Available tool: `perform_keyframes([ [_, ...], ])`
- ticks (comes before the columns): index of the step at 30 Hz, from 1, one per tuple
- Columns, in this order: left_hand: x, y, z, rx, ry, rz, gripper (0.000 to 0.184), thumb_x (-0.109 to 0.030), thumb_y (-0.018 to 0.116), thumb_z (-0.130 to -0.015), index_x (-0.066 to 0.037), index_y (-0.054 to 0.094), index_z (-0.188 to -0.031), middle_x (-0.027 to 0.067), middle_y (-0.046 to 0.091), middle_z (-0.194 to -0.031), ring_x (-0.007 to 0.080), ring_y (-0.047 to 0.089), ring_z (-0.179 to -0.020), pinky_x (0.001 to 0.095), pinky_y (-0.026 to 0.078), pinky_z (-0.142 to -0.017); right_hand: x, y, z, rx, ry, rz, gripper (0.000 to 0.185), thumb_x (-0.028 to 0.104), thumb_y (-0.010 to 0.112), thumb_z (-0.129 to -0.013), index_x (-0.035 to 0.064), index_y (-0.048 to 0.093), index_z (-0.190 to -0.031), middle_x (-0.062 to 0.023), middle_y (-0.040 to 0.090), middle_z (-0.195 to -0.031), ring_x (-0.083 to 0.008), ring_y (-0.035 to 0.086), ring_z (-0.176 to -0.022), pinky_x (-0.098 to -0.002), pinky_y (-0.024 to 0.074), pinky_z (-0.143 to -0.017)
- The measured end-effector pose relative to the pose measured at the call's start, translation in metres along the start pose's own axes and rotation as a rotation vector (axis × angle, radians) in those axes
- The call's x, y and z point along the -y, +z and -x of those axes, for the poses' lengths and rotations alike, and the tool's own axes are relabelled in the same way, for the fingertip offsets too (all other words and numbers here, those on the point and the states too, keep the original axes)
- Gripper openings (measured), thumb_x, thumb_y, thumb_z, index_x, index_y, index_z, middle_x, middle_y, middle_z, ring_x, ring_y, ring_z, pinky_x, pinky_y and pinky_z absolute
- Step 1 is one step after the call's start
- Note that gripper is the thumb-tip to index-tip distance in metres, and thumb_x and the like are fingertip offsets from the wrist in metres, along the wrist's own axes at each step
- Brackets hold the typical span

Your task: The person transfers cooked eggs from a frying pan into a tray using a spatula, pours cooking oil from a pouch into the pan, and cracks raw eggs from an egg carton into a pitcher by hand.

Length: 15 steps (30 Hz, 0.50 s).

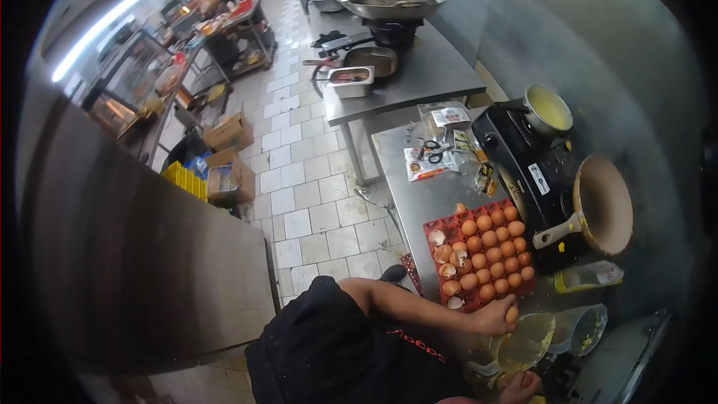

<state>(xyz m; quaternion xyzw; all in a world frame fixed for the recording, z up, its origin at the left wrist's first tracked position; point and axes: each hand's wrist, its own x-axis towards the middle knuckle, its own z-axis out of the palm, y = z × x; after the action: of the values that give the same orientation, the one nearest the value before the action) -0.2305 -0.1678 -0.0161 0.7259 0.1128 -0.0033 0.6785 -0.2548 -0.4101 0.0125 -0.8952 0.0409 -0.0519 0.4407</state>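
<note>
Head view: the closed fingers of the left hand (491, 319) grip a light-brown oval egg (511, 315) just beside the rim of a clear plastic jug (534, 330) containing yellow liquid; whether shell and rim touch cannot be determined, and the long axis appears to run across the wearer's front. The right hand (520, 388), farther from the egg, is curled on the jug's other side, contents undetermined. The egg's exposed shell appears smooth, without visible cracks.
</note>
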Motion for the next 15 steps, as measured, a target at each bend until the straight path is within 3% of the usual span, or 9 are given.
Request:
perform_keyframes([
  [3, -0.028, -0.011, 0.015, 0.116, -0.197, 0.145, 0.046, -0.015, 0.070, -0.078, 0.000, 0.041, -0.111, 0.0250, 0.061, -0.096, 0.0350, 0.069, -0.079, 0.0419, 0.057, -0.065, -0.001, 0.000, -0.004, -0.051, -0.004, 0.125, 0.021, 0.016, 0.072, -0.085, 0.0028, 0.063, -0.098, -0.0110, 0.064, -0.088, -0.0237, 0.060, -0.077, -0.0347, 0.0508, -0.070],
  [6, -0.005, 0.004, 0.016, -0.010, -0.017, 0.110, 0.042, -0.016, 0.070, -0.081, -0.001, 0.042, -0.109, 0.0208, 0.062, -0.091, 0.0292, 0.068, -0.067, 0.0382, 0.054, -0.054, 0.019, -0.002, -0.003, 0.028, 0.068, 0.302, 0.030, 0.025, 0.073, -0.085, 0.0025, 0.062, -0.100, -0.0124, 0.065, -0.090, -0.0267, 0.061, -0.080, -0.0387, 0.0498, -0.074],
  [11, 0.012, 0.010, 0.008, 0.012, -0.023, 0.099, 0.042, -0.017, 0.070, -0.082, -0.002, 0.043, -0.109, 0.0202, 0.062, -0.090, 0.0287, 0.068, -0.069, 0.0384, 0.054, -0.055, 0.042, -0.001, -0.010, 0.340, 0.007, 0.386, 0.031, 0.027, 0.071, -0.084, 0.0030, 0.059, -0.101, -0.0141, 0.066, -0.093, -0.0316, 0.061, -0.084, -0.0420, 0.0476, -0.078],
  [15, -0.027, -0.018, 0.015, 0.084, -0.200, 0.165, 0.043, -0.019, 0.070, -0.081, -0.001, 0.043, -0.110, 0.0198, 0.063, -0.086, 0.0300, 0.069, -0.074, 0.0399, 0.054, -0.061, 0.075, -0.007, -0.007, 0.328, 0.052, 0.411, 0.028, 0.025, 0.071, -0.082, 0.0049, 0.057, -0.096, -0.0144, 0.065, -0.085, -0.0336, 0.061, -0.077, -0.0434, 0.0482, -0.075],
])
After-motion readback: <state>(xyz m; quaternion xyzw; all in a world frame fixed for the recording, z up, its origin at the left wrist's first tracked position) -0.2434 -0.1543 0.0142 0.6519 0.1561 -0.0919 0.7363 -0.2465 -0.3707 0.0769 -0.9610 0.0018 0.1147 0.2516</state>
